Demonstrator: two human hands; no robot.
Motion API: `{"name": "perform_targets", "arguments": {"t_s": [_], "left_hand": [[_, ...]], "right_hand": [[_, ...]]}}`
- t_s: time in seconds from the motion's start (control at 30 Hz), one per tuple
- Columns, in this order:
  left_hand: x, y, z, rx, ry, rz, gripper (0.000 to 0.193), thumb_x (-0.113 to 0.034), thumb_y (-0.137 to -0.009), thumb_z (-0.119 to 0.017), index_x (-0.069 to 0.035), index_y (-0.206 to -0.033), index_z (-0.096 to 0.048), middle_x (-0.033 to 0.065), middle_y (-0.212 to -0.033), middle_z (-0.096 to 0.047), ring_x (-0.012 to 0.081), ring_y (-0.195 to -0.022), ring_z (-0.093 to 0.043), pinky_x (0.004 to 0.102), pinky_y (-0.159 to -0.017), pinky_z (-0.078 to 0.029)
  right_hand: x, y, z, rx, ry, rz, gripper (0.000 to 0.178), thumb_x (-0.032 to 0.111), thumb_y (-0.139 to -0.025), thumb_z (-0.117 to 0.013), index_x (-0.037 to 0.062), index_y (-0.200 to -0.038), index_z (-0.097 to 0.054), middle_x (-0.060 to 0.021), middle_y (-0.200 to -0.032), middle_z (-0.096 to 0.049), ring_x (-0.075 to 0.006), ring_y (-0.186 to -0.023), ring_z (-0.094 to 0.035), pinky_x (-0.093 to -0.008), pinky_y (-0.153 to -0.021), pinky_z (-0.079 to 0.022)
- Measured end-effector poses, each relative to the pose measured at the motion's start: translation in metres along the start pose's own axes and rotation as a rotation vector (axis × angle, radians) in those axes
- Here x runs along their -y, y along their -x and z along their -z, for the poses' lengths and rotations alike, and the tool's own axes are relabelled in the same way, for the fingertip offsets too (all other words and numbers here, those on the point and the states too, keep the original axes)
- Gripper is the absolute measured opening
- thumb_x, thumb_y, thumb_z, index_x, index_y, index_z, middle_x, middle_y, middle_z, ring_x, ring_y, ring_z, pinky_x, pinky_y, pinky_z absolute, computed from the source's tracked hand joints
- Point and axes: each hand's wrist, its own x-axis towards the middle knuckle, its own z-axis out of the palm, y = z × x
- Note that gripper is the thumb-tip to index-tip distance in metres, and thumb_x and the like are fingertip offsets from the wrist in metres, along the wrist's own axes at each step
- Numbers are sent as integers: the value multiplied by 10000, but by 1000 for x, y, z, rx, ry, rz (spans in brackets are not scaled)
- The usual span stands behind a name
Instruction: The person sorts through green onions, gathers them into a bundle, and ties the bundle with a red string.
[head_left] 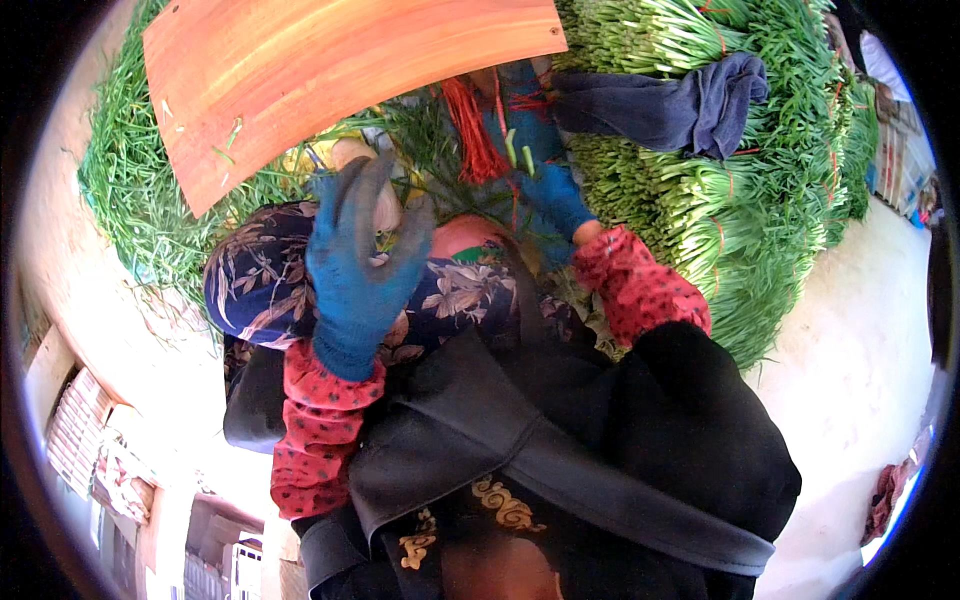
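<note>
My left hand (362, 262), in a blue knitted glove with a dark grey coating, is raised over my lap with its fingers apart, holding nothing I can see. Below the wooden board's edge, my right hand (556, 205) wears a blue glove too. Its fingers blend into a blue surface behind, so their grip is unclear. Two short green stalk pieces (519, 152) show beside it. Red ties (472, 130) hang in a bunch between my hands. Tied bundles of green leafy stalks (650, 190) are stacked just right of my right hand.
An orange-brown wooden board (350, 75) slants across the top left, with leaf scraps on it. Loose green leaves (130, 190) heap at the left. A dark grey cloth (690, 105) lies over the stacked bundles. Pale floor (840, 400) shows at the right.
</note>
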Motion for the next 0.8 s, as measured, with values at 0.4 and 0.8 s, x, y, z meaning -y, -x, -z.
{"name": "perform_targets", "arguments": {"t_s": [0.4,0.8], "left_hand": [[27,17,-24,154,128,327,261,-144,-833,-539,17,-1035,-577,120,-1076,-580,220,-872,-605,290,-731,-476],[64,56,220,-389,1528,1,399,-278,-919,-397,22,-1168,-486,100,-886,-532,135,-589,-481,297,-630,-401]], "right_hand": [[176,49,12,-4,-123,558,305,324,-721,-596,83,-898,-541,-154,-700,-591,-355,-649,-581,-446,-560,-451],[201,-8,98,-182,52,821,259,229,-750,-596,98,-972,-569,-172,-771,-579,-333,-685,-583,-397,-587,-456]]}}
